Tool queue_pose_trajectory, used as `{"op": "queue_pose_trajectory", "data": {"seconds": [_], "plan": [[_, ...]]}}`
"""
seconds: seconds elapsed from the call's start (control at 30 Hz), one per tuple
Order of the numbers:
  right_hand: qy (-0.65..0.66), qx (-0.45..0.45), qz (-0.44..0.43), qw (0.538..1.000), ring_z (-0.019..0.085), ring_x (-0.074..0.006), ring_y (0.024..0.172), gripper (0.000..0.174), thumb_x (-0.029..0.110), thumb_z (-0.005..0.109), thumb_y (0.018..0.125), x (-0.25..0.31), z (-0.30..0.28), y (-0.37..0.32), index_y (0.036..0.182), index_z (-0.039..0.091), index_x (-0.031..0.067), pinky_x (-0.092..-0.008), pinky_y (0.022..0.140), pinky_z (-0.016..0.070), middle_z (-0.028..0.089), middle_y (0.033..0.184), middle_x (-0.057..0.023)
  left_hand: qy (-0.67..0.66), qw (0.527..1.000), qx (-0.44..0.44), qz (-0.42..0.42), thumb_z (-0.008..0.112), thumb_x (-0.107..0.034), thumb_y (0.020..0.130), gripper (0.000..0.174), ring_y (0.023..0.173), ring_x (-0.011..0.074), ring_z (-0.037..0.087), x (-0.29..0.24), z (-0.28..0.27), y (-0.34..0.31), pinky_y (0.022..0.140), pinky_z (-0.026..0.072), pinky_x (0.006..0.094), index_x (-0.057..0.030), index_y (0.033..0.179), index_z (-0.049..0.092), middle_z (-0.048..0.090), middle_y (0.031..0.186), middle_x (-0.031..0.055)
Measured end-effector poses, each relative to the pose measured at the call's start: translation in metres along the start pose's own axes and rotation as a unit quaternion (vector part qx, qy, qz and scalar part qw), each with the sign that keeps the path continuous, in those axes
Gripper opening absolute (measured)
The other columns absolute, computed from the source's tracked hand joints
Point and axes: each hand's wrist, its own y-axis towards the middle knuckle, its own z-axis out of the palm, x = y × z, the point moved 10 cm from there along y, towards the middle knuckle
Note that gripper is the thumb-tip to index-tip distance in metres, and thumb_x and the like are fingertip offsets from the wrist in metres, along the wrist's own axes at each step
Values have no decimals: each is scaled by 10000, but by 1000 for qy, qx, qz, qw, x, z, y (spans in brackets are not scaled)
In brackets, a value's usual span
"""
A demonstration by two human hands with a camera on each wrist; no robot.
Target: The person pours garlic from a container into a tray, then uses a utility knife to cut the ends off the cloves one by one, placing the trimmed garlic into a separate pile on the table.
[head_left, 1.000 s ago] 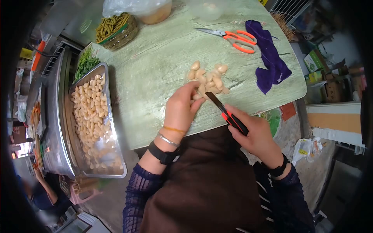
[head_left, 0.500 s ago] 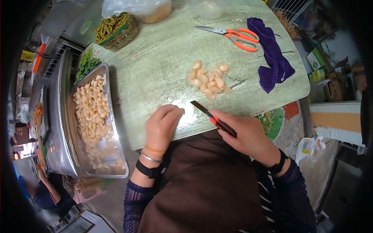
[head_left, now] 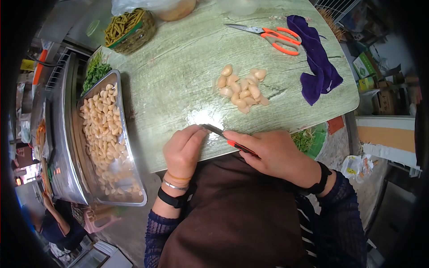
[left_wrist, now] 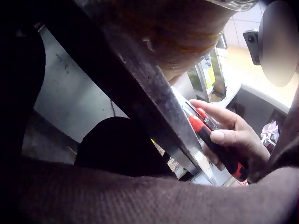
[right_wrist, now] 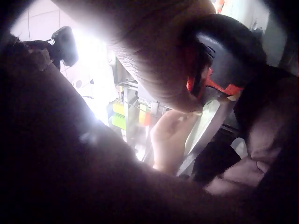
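Observation:
In the head view, my right hand (head_left: 277, 154) grips a black and red utility knife (head_left: 243, 148); the left wrist view shows the knife's handle (left_wrist: 219, 147) in that hand. Its dark blade (head_left: 213, 130) points left, the tip right at the fingertips of my left hand (head_left: 181, 149). Thumb and fingers of the left hand pinch a garlic clove, hidden by the fingers, near the table's front edge. Beyond the hands lies a small pile of peeled, cream-coloured garlic cloves (head_left: 245, 89).
Left of the table stands a metal tray (head_left: 132, 149) holding many cloves. Orange-handled scissors (head_left: 281, 40) and a purple cloth (head_left: 319, 64) lie at the back right. A tub of green beans (head_left: 132, 33) stands at the back left. A green basin (head_left: 313, 140) is below the front edge.
My left hand has come from the pile toward me and left, fingers pinched. The right hand has brought the knife left and down, its blade now against the left fingertips.

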Motion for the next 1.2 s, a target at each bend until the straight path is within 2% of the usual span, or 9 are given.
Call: {"op": "queue_pose_trajectory", "data": {"seconds": [0.33,0.53,0.63,0.83,0.93,1.03,1.1,1.13,1.2], "plan": [[-100,-19,-22,995,620,-274,573,526,122,685,884,16,2,4,1403,640,195,-410,509,475,596,687,-59,-4,1000,0,-7,791,71,747,214,803,258,719,1,0,1,676,575,337,-48,916,732,739,951,86],[-69,1,-38,997,635,-312,568,467,96,589,940,17,13,15,1406,607,118,-446,474,460,591,640,-104,-10,1000,-7,-2,791,76,745,219,806,265,721,1,0,0,680,580,340,-47,915,727,736,946,91],[-113,27,-8,993,626,-294,576,493,120,672,899,11,10,-3,1387,644,181,-424,524,481,583,661,-70,-12,1000,-10,-1,792,72,755,215,807,267,722,2,-2,-1,681,583,343,-48,922,727,732,936,94],[-28,83,76,993,692,-295,666,490,156,702,920,-8,-7,-39,1403,634,200,-400,604,532,689,779,-83,-28,999,-5,-24,794,13,804,206,780,266,708,4,5,5,659,575,339,-93,973,745,722,945,82],[31,-56,93,994,699,-308,680,551,169,710,903,-19,-28,-46,1441,598,203,-409,602,539,705,794,-85,-57,997,14,-41,815,15,816,237,762,267,707,6,23,19,659,578,320,-64,1024,733,714,933,106],[60,-119,92,987,725,-315,744,582,157,727,897,-22,-42,-46,1460,584,198,-394,658,571,735,873,-105,-137,986,-7,-98,813,-7,845,271,733,214,687,10,41,36,644,563,291,-65,1093,720,711,927,80],[64,-125,102,985,730,-311,756,593,153,738,892,-26,-48,-50,1462,583,203,-392,674,576,738,887,-109,-198,963,-36,-177,807,-23,871,277,699,170,658,25,43,31,618,542,267,-62,1127,707,705,910,54],[68,-126,108,984,733,-310,763,598,151,744,890,-28,-49,-52,1463,582,205,-391,682,579,739,894,-111,-162,967,-4,-199,745,-9,929,237,782,128,632,41,42,22,676,525,254,-49,1156,689,688,991,53],[59,-119,118,984,737,-306,774,596,157,740,894,-35,-44,-57,1466,581,209,-385,687,580,741,900,-112,-155,971,10,-182,715,16,927,270,870,163,631,54,30,20,751,522,279,-40,1187,672,660,1061,87]]}}
